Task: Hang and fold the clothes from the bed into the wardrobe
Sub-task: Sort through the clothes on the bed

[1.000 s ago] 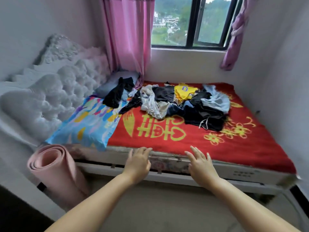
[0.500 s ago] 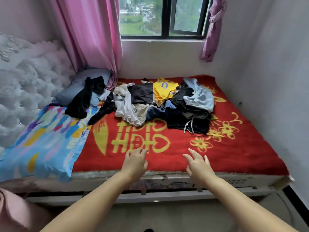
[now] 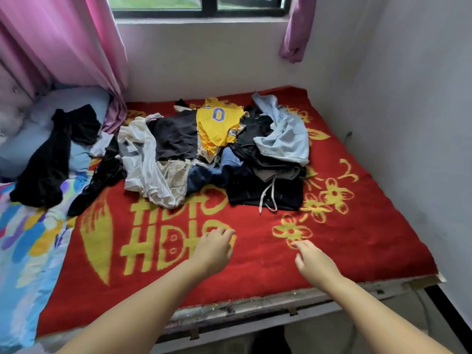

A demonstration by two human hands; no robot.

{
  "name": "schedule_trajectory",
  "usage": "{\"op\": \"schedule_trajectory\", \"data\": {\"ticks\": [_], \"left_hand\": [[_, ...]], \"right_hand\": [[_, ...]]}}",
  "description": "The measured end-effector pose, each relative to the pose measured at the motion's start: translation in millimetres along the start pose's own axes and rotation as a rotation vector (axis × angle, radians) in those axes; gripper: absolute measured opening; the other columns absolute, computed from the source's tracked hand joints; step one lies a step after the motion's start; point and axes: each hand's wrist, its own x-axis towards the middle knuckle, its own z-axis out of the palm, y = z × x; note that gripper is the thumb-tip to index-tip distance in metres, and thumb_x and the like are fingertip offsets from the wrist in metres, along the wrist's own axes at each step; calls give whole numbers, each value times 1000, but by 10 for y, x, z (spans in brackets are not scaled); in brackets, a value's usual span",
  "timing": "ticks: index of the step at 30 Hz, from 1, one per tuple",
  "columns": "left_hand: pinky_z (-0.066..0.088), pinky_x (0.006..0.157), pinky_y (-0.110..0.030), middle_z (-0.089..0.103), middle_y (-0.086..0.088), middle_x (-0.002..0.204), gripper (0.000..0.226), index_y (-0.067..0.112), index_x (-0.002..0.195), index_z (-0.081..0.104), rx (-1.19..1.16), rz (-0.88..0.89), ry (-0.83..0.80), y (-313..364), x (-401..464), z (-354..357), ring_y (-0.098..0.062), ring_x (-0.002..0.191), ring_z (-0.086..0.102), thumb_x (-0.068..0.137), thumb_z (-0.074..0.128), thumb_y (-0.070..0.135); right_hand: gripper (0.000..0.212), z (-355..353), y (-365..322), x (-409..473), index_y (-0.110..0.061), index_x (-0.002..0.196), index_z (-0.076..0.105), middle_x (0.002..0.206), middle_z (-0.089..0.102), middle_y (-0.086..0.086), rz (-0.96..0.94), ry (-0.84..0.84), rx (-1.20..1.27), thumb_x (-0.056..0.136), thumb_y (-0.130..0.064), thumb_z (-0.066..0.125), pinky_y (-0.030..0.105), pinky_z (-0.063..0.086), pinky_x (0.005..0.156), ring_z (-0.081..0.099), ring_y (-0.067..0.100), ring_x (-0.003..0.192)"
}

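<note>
Both arms reach out over the near edge of the bed [image 3: 255,306]. The left hand [image 3: 213,247] and the right hand [image 3: 313,259] hover with fingers loosely curled, holding nothing, well apart from each other. Beneath and between them lies a bare stretch of red blanket [image 3: 357,238] with yellow patterns. Beyond the fingertips, across that open strip, sits the pile of clothes [image 3: 217,154]: a yellow jersey [image 3: 217,126] on top, a pale blue garment [image 3: 283,131] further right, black shorts [image 3: 265,195] with a white drawstring nearest the right hand, and a whitish shirt [image 3: 145,164] ahead of the left hand. Left of the left hand, a black garment [image 3: 48,162] drapes over a blue pillow [image 3: 38,123] and a multicoloured quilt [image 3: 28,238]. A wall [image 3: 408,123] closes in just right of the blanket's edge. A pink curtain [image 3: 63,42] hangs at far left.
</note>
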Motion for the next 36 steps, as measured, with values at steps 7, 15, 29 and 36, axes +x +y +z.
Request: {"op": "schedule_trajectory", "data": {"ticks": [7, 15, 29, 36], "left_hand": [[43, 88, -36, 49, -1, 129, 48, 20, 144, 35, -51, -161, -98, 85, 1332, 291, -24, 113, 52, 95, 40, 21], [44, 89, -38, 47, -3, 129, 50, 19, 143, 33, -51, -236, -235, -269, 2665, 1242, -26, 116, 48, 94, 40, 19], [38, 91, -34, 43, -8, 131, 48, 12, 139, 37, 313, -140, -20, -1128, 4090, 2274, -26, 122, 42, 91, 42, 9], [37, 68, -32, 63, -3, 110, 22, 18, 107, 58, 308, -168, -83, -925, 4149, 1591, -25, 104, 59, 89, 45, 14]], "right_hand": [[38, -211, 631, 1346, -19, 135, 46, 135, 47, -1, -30, -113, -44, 98, -19, 39, 35, 48, 86, 54, 22, 115], [42, 237, 1190, 2945, -21, 138, 42, 139, 41, -2, -33, -228, -116, 97, -17, 38, 33, 49, 83, 49, 19, 118], [59, 1151, 1703, 4266, -22, 144, 37, 122, 52, 2, 35, 99, -315, 89, -4, 48, 32, 42, 76, 51, 24, 108], [29, 684, 1220, 4174, -24, 99, 60, 96, 67, 9, 239, 37, 19, 82, -7, 44, 33, 36, 63, 60, 35, 88]]}}
